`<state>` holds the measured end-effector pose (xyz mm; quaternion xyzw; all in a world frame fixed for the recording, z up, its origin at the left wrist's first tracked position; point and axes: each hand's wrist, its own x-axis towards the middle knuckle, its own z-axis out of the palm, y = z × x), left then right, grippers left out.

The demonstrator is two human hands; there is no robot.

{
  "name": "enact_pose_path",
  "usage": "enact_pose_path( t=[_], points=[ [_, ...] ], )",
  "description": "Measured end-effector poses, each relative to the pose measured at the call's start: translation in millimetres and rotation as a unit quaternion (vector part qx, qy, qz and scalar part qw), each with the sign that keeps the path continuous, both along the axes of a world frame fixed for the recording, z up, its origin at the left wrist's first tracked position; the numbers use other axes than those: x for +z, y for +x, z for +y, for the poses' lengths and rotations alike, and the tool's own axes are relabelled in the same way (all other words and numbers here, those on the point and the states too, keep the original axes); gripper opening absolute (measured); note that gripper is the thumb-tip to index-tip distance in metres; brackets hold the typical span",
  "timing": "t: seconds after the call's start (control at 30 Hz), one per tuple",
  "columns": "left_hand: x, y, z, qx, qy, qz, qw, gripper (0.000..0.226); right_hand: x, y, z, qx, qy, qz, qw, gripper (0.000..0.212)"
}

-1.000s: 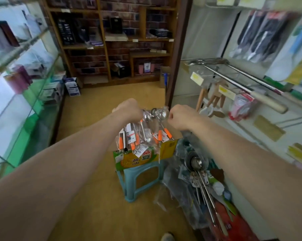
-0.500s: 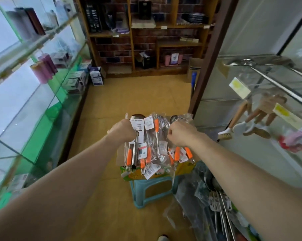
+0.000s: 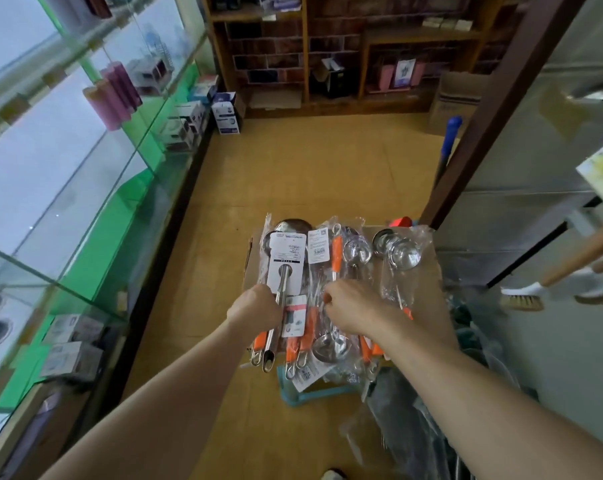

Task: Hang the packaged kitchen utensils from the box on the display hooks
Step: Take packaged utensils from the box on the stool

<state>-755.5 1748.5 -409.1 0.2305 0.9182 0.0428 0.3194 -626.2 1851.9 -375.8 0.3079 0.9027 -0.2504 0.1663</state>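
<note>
Several packaged utensils (image 3: pixel 331 271), steel ladles and spoons with orange handles in clear bags, lie across the open cardboard box (image 3: pixel 428 271), which sits on a teal stool (image 3: pixel 303 396). My left hand (image 3: pixel 255 306) grips the steel handle of a large ladle with a white label (image 3: pixel 286 258) at the left of the pile. My right hand (image 3: pixel 355 313) pinches the plastic of the packages in the middle. Two bagged steel ladles (image 3: pixel 399 254) lie at the right side of the box. The display hooks are mostly out of view on the right.
Glass shelves (image 3: pixel 85 188) with boxed goods run along the left. Wooden shelving (image 3: pixel 328 64) stands at the back. On the right a white panel carries hanging brushes (image 3: pixel 525 299) and a yellow price tag (image 3: pixel 601 174). More bagged utensils (image 3: pixel 414 427) lie on the floor by the stool.
The view has tilted down and toward the box. Both hands have lowered the bundle of packages so it lies across the box, and they now hold it nearer the handles.
</note>
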Motion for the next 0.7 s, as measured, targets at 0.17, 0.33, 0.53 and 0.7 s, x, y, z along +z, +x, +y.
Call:
enact_pose_path(
  t=[0.17,0.33,0.53,0.7],
  points=[
    [-25.6,1.6,3.5,0.006,-0.018,0.008,1.000,0.027,-28.7,-14.0,-1.8,0.020,-0.033,-0.004,0.999,0.023],
    [-44.6,2.5,8.8,-0.001,-0.053,0.037,0.998,0.016,-44.9,-24.9,-7.6,0.031,-0.048,-0.022,0.998,0.030],
    [-57.8,3.7,12.4,-0.005,-0.058,0.071,0.996,0.012,-56.8,-30.6,-12.8,0.032,-0.048,-0.023,0.998,0.034],
    [-52.3,-1.8,11.2,-0.008,-0.039,0.052,0.998,0.011,-60.6,-35.2,-15.6,0.026,-0.038,-0.023,0.999,0.035]
  ],
)
